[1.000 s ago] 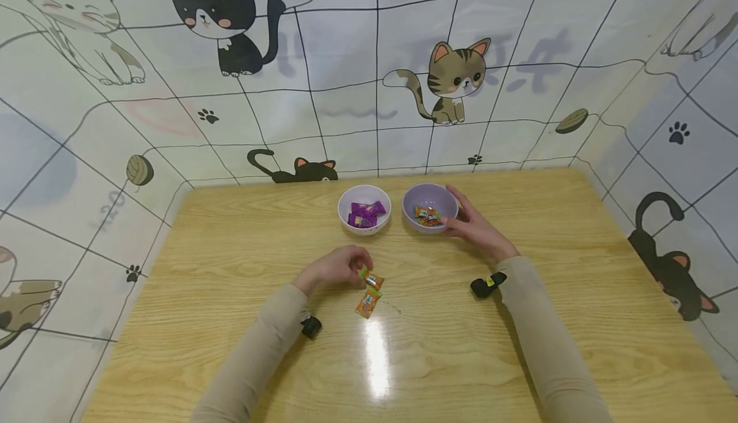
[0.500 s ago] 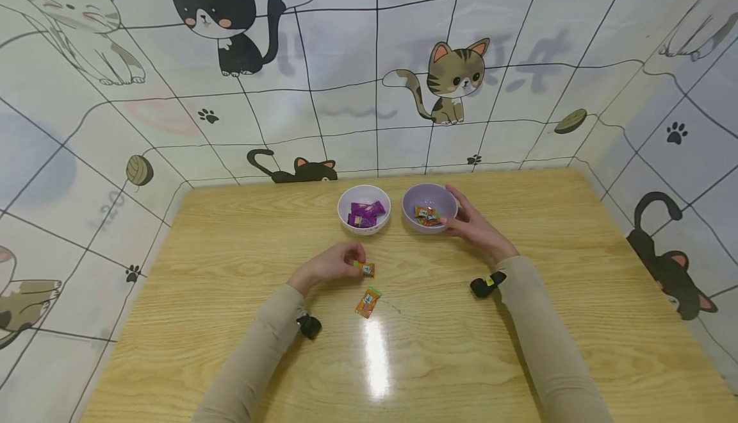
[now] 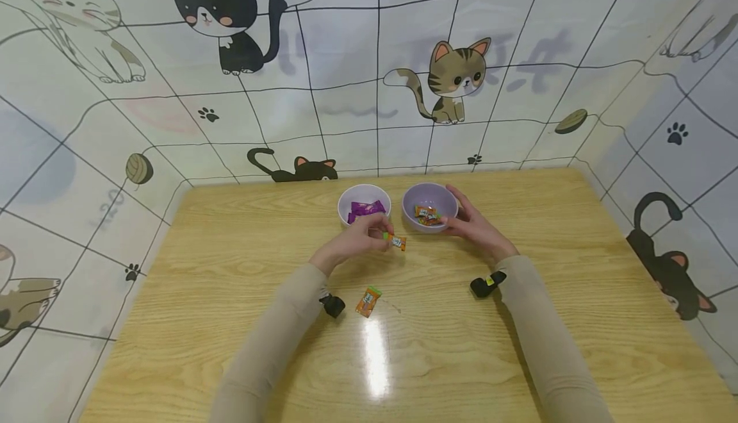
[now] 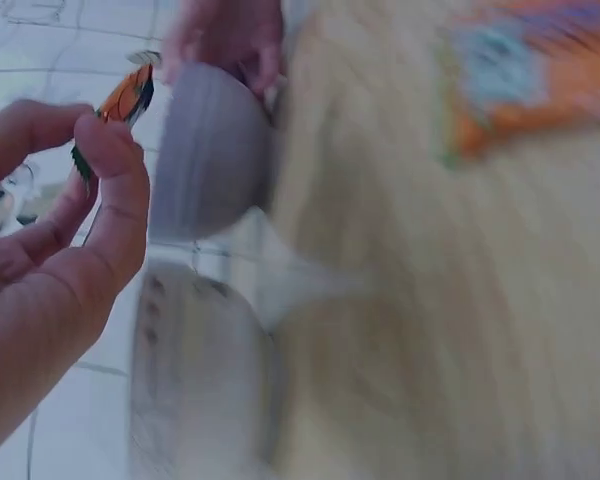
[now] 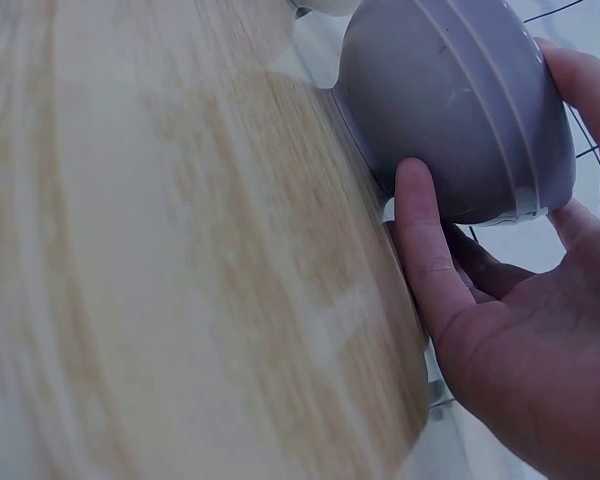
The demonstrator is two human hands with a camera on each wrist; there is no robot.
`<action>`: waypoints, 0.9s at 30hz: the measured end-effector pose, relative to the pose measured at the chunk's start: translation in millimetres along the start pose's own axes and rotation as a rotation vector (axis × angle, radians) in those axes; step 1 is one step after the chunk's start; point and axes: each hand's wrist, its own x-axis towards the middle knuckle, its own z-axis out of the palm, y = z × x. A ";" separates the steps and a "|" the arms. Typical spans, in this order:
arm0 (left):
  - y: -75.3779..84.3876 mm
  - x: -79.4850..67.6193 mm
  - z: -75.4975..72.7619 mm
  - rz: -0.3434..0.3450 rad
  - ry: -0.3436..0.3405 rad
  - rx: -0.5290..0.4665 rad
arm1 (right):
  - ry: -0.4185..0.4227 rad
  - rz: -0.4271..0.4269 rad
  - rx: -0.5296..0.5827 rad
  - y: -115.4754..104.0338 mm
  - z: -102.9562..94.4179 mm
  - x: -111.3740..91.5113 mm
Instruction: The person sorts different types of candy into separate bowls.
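My left hand (image 3: 359,238) pinches a small orange wrapped candy (image 3: 398,242) by its green end, between thumb and fingertips. It is above the table, just in front of the bowls. My right hand (image 3: 474,229) holds the right side of a purple bowl (image 5: 450,110), thumb in front and fingers behind. Several orange wrapped candies (image 3: 426,215) lie inside that bowl. A second orange candy (image 3: 368,302) lies on the table nearer to me. The left wrist view is blurred.
A white bowl (image 3: 346,200) stands just left of the purple one, with several purple wrapped candies (image 3: 369,207) inside. My left hand partly covers its front. Cat-patterned fabric walls (image 3: 346,102) border the wooden table (image 3: 230,243) at the back and sides.
The left hand has picked an orange candy up from the table and carried it forward and right, toward the bowls. The right hand has stayed at the purple bowl.
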 end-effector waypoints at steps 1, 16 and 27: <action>4.0 4.1 1.4 0.003 0.014 -0.011 | 0.000 0.001 0.000 -0.2 -0.1 0.0; 12.2 51.6 15.8 -0.062 0.214 -0.099 | -0.012 -0.005 0.003 0.9 0.8 1.0; 12.3 31.1 9.3 -0.038 0.157 -0.016 | 0.005 -0.016 0.018 -0.5 0.8 -0.3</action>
